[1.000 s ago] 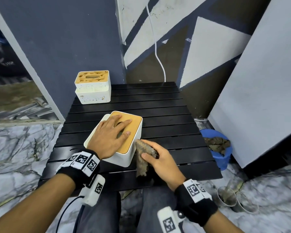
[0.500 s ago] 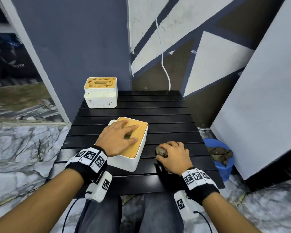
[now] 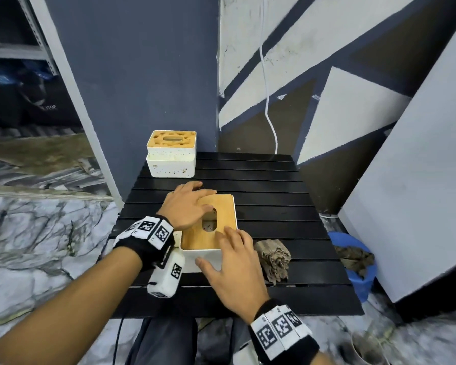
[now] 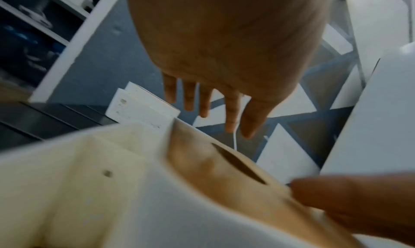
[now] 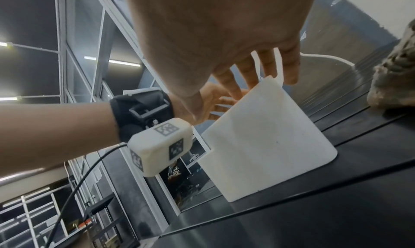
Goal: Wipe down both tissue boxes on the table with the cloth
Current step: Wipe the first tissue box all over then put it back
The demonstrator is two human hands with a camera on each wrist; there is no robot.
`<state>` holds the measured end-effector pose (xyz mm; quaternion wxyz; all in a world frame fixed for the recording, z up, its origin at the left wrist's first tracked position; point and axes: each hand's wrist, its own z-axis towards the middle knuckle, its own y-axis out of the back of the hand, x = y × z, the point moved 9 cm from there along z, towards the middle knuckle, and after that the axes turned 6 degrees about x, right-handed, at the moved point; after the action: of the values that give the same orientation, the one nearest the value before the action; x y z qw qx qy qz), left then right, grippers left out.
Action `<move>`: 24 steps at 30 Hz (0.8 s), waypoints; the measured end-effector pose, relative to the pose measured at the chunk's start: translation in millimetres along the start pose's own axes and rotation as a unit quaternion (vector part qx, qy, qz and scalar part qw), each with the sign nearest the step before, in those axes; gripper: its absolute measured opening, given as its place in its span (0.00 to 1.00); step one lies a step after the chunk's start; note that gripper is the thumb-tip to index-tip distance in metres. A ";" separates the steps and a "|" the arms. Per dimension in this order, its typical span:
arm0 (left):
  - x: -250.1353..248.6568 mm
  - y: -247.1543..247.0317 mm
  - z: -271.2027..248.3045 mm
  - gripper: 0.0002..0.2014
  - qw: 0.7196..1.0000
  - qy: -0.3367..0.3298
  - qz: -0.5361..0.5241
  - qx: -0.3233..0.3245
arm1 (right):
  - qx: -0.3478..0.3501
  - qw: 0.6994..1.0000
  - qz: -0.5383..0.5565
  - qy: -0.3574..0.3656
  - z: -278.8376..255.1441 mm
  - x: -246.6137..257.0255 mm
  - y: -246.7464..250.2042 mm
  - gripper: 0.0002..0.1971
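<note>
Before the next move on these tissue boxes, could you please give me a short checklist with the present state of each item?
1. Cloth within reach, lying on the table beside the near box: ok.
2. Cloth in a hand: not ok; neither holds it.
3. Near tissue box steadied: ok; left hand on its lid, right hand at its front corner.
4. Far tissue box wiped: not ok; specks show.
5. Near box sides clean: cannot tell.

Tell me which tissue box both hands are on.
The near tissue box, with the clean wooden lid; the far box by the wall is spotted and untouched.
</note>
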<state>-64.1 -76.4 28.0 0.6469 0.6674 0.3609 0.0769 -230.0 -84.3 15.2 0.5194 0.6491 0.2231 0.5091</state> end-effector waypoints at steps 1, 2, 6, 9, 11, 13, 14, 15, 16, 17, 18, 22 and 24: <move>7.5 -3.6 0.6 0.22 1.000 -0.013 -0.002 0.019 | 0.010 1.000 -0.012 -0.007 0.8 -2.4 -3.4 0.35; 17.1 -6.4 0.5 0.22 0.999 -0.020 -0.011 0.038 | 0.023 0.999 -0.028 -0.014 2.9 -4.1 -6.8 0.37; 39.6 -14.2 -6.3 0.24 0.993 -0.032 -0.091 0.069 | 0.067 0.993 -0.095 -0.029 13.0 -14.9 -10.4 0.45; 47.3 -13.2 -10.1 0.23 0.991 -0.033 -0.121 0.043 | 0.095 0.990 -0.100 -0.039 31.0 -23.8 -7.5 0.48; 52.1 -12.3 -13.2 0.23 0.991 -0.023 -0.131 0.026 | 0.114 0.988 -0.093 -0.045 45.4 -30.9 -6.7 0.49; 56.4 -10.8 -16.7 0.23 0.991 -0.010 -0.134 0.007 | 0.134 0.987 -0.083 -0.043 59.7 -38.6 -7.5 0.49; 58.2 -10.3 -18.6 0.22 0.991 -0.002 -0.134 -0.003 | 0.146 0.986 -0.076 -0.039 65.7 -41.8 -8.1 0.49; 60.0 -10.1 -20.1 0.22 0.991 0.005 -0.136 -0.013 | 0.157 0.985 -0.068 -0.035 70.7 -44.3 -8.1 0.49; 61.7 -10.0 -21.7 0.21 0.990 0.012 -0.140 -0.022 | 0.162 0.984 -0.059 -0.030 74.1 -45.5 -6.6 0.49; 62.3 -9.5 -23.1 0.21 0.989 0.017 -0.146 -0.030 | 0.159 0.986 -0.047 -0.026 76.1 -46.0 -3.2 0.48; 62.5 -9.0 -24.6 0.20 0.987 0.020 -0.154 -0.035 | 0.147 0.988 -0.029 -0.022 76.5 -45.4 1.7 0.47; 58.4 -10.6 -29.2 0.25 0.977 -0.022 -0.209 -0.022 | 0.056 0.996 0.067 -0.004 52.8 -38.5 15.1 0.42; 59.9 -15.9 -29.8 0.30 0.974 -0.054 -0.220 0.003 | 0.027 0.993 0.119 0.000 31.0 -37.2 7.9 0.41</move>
<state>-43.6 -19.1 -3.9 0.6644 0.5770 0.4634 -0.1042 -218.4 -131.5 8.1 0.4377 0.6849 0.1577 0.5607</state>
